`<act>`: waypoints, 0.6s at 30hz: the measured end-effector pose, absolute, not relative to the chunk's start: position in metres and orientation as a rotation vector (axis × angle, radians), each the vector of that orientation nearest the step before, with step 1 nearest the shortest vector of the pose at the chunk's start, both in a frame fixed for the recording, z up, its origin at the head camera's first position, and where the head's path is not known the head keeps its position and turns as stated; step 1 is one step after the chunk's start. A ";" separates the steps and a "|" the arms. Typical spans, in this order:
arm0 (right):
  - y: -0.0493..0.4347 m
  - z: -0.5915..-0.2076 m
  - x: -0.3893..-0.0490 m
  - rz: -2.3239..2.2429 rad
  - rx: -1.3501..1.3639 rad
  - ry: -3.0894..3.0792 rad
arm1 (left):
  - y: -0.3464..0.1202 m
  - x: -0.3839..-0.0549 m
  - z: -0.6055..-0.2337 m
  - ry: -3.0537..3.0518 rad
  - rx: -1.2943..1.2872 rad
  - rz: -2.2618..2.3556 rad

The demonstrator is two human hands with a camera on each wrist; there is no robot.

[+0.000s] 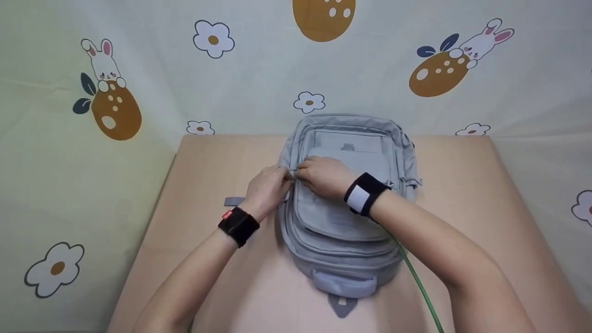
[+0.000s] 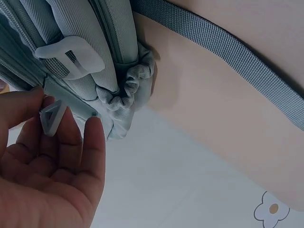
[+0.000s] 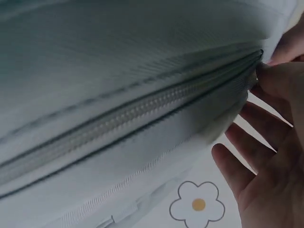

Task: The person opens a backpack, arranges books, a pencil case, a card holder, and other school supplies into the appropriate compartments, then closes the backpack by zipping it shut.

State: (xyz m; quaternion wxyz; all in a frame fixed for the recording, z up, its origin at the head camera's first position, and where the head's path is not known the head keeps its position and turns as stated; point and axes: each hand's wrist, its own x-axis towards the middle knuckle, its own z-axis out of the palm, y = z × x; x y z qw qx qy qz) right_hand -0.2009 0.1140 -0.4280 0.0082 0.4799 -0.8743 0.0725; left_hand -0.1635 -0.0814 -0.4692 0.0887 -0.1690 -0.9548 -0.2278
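Note:
A grey-blue backpack lies on the table, its top handle toward me. At its left side my left hand pinches the zip edge, and in the left wrist view a triangular grey zipper pull sits at its fingers. My right hand reaches across the front pocket, close beside the left. In the right wrist view its thumb and forefinger pinch the backpack fabric at the end of a closed zipper, the other fingers spread below. A pale plastic clip lies on the side strap.
A webbing strap runs out from the backpack over the wooden table. A green cable trails from the right wrist. Behind hangs a cloth printed with rabbits and flowers.

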 end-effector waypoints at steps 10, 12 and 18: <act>0.112 -0.437 -0.204 0.275 1.488 -2.767 | -0.082 -0.157 -0.466 -2.895 -0.512 -0.611; 0.112 -0.436 -0.204 0.265 1.488 -2.771 | -0.083 -0.153 -0.465 -2.891 -0.522 -0.595; 0.111 -0.435 -0.205 0.214 1.506 -2.774 | -0.085 -0.136 -0.461 -2.865 -0.604 -0.516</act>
